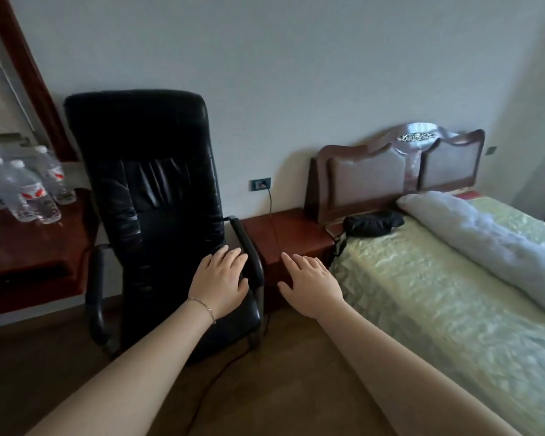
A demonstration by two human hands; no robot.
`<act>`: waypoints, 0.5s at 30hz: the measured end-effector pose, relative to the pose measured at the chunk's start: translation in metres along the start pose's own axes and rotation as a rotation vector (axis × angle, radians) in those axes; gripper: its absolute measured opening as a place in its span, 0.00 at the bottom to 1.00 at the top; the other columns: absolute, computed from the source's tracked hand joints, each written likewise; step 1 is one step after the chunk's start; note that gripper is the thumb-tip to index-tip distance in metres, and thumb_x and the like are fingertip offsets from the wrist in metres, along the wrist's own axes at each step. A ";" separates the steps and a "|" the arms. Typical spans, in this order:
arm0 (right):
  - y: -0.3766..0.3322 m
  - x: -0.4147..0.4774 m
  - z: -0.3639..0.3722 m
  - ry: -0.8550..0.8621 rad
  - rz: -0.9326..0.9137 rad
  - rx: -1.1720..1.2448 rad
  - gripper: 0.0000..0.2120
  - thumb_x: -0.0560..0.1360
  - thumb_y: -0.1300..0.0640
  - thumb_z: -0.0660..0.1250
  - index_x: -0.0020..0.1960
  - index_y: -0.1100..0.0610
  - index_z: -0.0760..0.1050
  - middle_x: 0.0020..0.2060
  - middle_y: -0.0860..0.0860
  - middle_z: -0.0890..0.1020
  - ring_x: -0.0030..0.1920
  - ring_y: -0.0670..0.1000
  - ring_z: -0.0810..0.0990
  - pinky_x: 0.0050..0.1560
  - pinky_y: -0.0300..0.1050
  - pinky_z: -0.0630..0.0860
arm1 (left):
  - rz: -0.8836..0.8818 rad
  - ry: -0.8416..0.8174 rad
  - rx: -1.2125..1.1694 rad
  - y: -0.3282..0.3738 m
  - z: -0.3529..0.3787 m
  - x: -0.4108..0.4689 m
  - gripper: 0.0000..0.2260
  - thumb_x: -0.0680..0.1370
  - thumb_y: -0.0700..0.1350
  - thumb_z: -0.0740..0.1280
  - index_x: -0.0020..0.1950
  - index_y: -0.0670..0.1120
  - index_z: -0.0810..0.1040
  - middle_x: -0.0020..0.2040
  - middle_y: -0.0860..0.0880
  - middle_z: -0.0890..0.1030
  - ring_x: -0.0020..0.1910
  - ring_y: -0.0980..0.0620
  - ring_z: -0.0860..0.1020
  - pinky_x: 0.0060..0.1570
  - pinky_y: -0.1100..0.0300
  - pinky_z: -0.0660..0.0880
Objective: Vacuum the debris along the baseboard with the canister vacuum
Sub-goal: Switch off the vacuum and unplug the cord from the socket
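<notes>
My open, empty left hand [219, 278] was over the black leather office chair [151, 190], my right hand [312, 284], also open and empty, just beside it.

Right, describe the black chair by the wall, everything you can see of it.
The black chair is a high-backed office chair in glossy, creased leather-look upholstery, with padded armrests on curved dark frames. It stands upright on the wood floor, back to the wall, between the red-brown desk and the nightstand. The left hand is spread flat, fingers straight, over its seat by the armrest nearer the nightstand; contact is unclear. A black cord crosses the floor by its base.
</notes>
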State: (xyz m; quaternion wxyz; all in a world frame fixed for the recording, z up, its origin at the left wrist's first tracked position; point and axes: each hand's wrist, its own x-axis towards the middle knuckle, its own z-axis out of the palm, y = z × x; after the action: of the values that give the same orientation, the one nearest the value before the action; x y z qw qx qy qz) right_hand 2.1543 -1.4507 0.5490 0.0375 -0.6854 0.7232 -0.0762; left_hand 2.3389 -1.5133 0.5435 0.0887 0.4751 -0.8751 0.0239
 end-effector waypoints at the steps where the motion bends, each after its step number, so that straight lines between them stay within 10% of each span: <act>1: 0.015 0.005 0.002 -0.007 0.016 0.000 0.31 0.79 0.43 0.54 0.78 0.51 0.49 0.76 0.52 0.60 0.76 0.53 0.54 0.75 0.48 0.49 | 0.006 -0.010 -0.008 0.008 0.007 0.012 0.25 0.80 0.53 0.54 0.76 0.48 0.57 0.77 0.50 0.57 0.77 0.50 0.51 0.74 0.52 0.52; 15: 0.148 0.134 0.039 -0.078 0.150 -0.009 0.31 0.79 0.42 0.53 0.78 0.51 0.49 0.75 0.52 0.62 0.75 0.55 0.55 0.74 0.49 0.52 | 0.117 -0.114 -0.056 0.038 0.107 0.210 0.24 0.79 0.53 0.56 0.75 0.48 0.60 0.75 0.50 0.61 0.75 0.52 0.56 0.72 0.51 0.57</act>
State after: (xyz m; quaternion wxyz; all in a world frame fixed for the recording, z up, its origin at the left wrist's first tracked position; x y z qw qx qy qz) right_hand 2.0066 -1.5792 0.4935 0.0681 -0.6320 0.7708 -0.0429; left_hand 2.1813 -1.6799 0.4775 0.0505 0.4208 -0.9054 -0.0227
